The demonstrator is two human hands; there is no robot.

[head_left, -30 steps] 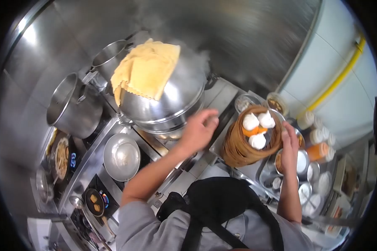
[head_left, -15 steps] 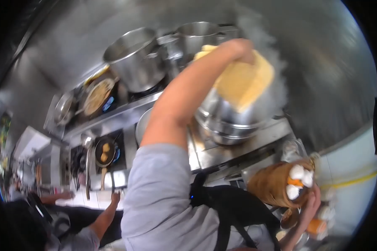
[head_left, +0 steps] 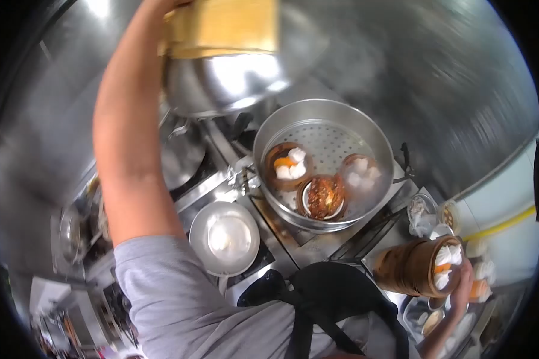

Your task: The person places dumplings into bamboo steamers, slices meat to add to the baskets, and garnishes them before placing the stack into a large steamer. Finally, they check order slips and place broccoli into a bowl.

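Reaching up at the left, your left hand [head_left: 176, 3] meets the yellow cloth [head_left: 233, 27] on the domed lid [head_left: 221, 87]; the top edge cuts the hand off, so you cannot tell how far its fingers close. The lid is up at the back left of the large steamer pot [head_left: 332, 134], apart from its rim, with your forearm left of it. Below the lid, nearer you, a shallow pan [head_left: 224, 237] sits just beside the pot.

The pot's round mouth is uncovered. Inside, the left basket [head_left: 290, 184] holds white and orange food, the middle dish [head_left: 323, 197] holds glossy brown food, and the right basket [head_left: 360, 175] is hazed by steam. They sit close together toward the near side, with open room over the perforated floor behind them. Past the pot's right rim, a strip of steel counter separates it from the basket stack [head_left: 404, 266], which looks tilted in this view. Your right hand [head_left: 462, 287] touches the stack's right side near the top rim, fingers lying along it; you cannot tell whether it grips. Containers [head_left: 422, 212] stand close behind the stack.
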